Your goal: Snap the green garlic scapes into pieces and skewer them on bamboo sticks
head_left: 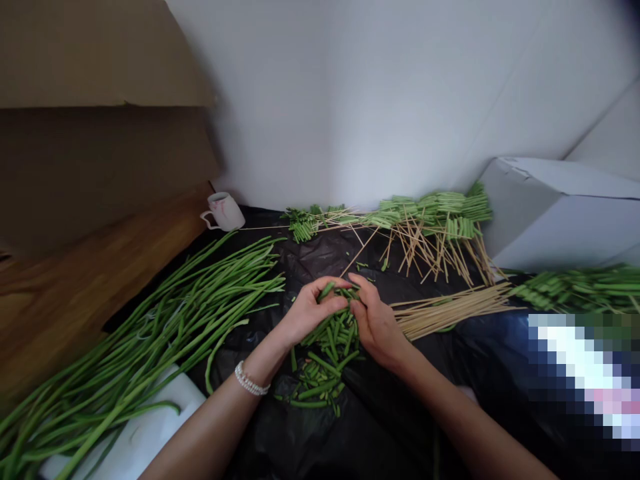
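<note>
Left forearm [215, 413] nearest. Left hand [313, 313]: fingers curled round bean piece [327, 290]. Right hand [375, 323]: fingers bent, hold hidden, cannot tell. Cut beans [327, 387] loose on black sheet [380, 427] beneath; careless sweep could scatter them. Nearby skewer [360, 253] could prick if grip slips.

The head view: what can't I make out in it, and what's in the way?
All in the head view:
Between left hand and right hand: whatever they grip, mostly hidden by the hands themselves.
Cut beans: their number, as they overlap.
Long beans: some ends, cut off by the left edge.
Mug: its contents, too small and dark.
Lower-right patch: covered by coarse pixel blocks.
</note>
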Tool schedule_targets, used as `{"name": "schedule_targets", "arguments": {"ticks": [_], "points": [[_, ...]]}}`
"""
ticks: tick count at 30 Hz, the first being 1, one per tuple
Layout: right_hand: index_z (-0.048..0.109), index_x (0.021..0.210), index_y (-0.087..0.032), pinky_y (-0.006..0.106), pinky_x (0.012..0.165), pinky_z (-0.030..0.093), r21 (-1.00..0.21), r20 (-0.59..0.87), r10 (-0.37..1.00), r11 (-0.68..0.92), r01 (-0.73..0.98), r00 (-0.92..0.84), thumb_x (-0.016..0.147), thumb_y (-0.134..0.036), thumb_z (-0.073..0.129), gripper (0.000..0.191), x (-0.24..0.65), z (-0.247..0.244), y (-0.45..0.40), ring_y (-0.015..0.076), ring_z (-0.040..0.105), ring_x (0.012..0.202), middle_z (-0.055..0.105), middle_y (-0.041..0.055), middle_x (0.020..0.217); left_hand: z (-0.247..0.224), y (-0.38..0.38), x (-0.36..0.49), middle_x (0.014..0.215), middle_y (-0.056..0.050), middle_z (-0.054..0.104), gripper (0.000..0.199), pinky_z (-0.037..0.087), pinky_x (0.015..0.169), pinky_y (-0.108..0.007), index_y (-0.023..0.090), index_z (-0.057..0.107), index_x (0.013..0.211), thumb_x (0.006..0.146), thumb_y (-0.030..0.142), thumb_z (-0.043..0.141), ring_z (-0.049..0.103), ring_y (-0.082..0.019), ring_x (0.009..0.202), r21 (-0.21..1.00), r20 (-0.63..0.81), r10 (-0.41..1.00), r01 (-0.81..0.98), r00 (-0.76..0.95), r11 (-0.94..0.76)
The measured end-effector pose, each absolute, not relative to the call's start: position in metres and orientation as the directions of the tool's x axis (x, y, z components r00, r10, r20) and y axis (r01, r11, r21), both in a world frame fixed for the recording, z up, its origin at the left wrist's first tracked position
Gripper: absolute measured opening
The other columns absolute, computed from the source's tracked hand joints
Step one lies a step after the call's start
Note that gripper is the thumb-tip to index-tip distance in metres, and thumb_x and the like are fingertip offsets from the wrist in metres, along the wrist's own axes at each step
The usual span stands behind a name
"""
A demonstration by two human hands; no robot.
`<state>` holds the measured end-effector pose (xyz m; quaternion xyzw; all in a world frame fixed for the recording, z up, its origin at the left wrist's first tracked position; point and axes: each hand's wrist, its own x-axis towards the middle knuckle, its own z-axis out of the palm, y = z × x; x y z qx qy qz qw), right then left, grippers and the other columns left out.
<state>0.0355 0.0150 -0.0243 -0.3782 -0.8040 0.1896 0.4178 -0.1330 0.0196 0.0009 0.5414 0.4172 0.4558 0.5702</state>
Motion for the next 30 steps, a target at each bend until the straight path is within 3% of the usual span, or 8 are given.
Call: {"name": "schedule_targets", "arguments": {"ticks": [5,8,14,19,22,24,27,30], "points": [[0.018,0.149,-0.015,0.037,0.086,0.052,-0.610,0.462,0.781,0.624,0.489,-0.420,0.098,-0.024,0.036,0.054,0.036,-0.025,0.021,0.0222,0.064,0.105,0.062,0.0152,0.122,-0.003,0.022,-0.132,0.076,-0.003,0.067,0.027,0.043,0.068,-0.025,0.012,0.069,0.080,0.069,0.035,0.079,0.056,-0.012,0.067,0.999,0.049,0.992,0.002,0.115,-0.049],[0.046,0.132,-0.016,0.033,0.084,0.050,-0.553,0.463,0.784,0.620,0.556,-0.414,0.099,-0.026,0.039,0.036,0.042,-0.027,0.029,0.0209,0.064,0.099,0.067,0.0108,0.108,-0.007,0.027,-0.136,0.072,-0.001,0.065,0.025,0.043,0.065,-0.024,0.013,0.070,0.081,0.071,0.035,0.077,0.054,-0.011,0.064,0.996,0.086,0.996,0.014,-0.006,-0.086],[0.063,0.095,-0.018,0.026,0.068,0.040,-0.184,0.450,0.771,0.573,0.799,-0.450,0.099,-0.024,0.041,0.024,0.050,-0.022,0.032,0.0173,0.060,0.077,0.065,0.0055,0.085,-0.010,0.031,-0.143,0.079,-0.002,0.066,0.029,0.044,0.069,-0.025,0.016,0.070,0.094,0.090,0.041,0.055,0.058,-0.014,0.072,0.933,0.291,0.942,0.267,-0.169,-0.241],[0.061,0.092,-0.018,0.029,0.061,0.033,0.045,0.416,0.735,0.571,0.820,-0.535,0.096,-0.015,0.045,0.016,0.048,-0.018,0.027,0.0181,0.056,0.072,0.062,0.0048,0.081,-0.007,0.024,-0.140,0.099,-0.008,0.068,0.028,0.043,0.087,-0.035,0.017,0.065,0.107,0.097,0.033,0.044,0.058,-0.021,0.096,0.482,0.559,0.805,0.712,0.199,-0.511],[0.059,0.092,-0.017,0.030,0.061,0.033,0.086,0.360,0.728,0.597,0.798,-0.584,0.092,-0.010,0.048,0.013,0.046,-0.017,0.024,0.0198,0.055,0.074,0.060,0.0060,0.083,-0.011,0.021,-0.136,0.096,-0.008,0.067,0.027,0.043,0.081,-0.036,0.016,0.061,0.111,0.096,0.033,0.047,0.059,-0.023,0.093,0.180,0.443,0.750,0.771,0.491,-0.611],[0.058,0.090,-0.017,0.030,0.061,0.033,0.093,0.313,0.723,0.622,0.777,-0.616,0.091,-0.009,0.048,0.013,0.045,-0.016,0.023,0.0207,0.055,0.074,0.059,0.0061,0.082,-0.014,0.020,-0.135,0.088,-0.008,0.066,0.024,0.044,0.076,-0.034,0.015,0.061,0.102,0.097,0.032,0.045,0.061,-0.022,0.084,0.104,0.328,0.771,0.791,0.545,-0.603],[0.056,0.088,-0.018,0.030,0.059,0.032,0.056,0.260,0.707,0.669,0.741,-0.658,0.090,-0.007,0.047,0.014,0.046,-0.014,0.022,0.0201,0.055,0.073,0.059,0.0052,0.082,-0.012,0.019,-0.136,0.081,-0.005,0.063,0.025,0.043,0.070,-0.031,0.016,0.058,0.089,0.098,0.032,0.041,0.059,-0.019,0.073,0.180,0.210,0.819,0.802,0.534,-0.569],[0.055,0.090,-0.018,0.028,0.061,0.034,-0.086,0.259,0.696,0.707,0.702,-0.670,0.091,-0.005,0.042,0.018,0.048,-0.011,0.023,0.0179,0.055,0.073,0.059,0.0042,0.082,-0.003,0.017,-0.140,0.076,-0.001,0.059,0.030,0.039,0.065,-0.027,0.018,0.056,0.083,0.099,0.036,0.038,0.054,-0.015,0.067,0.472,0.151,0.847,0.715,0.510,-0.515]]}}
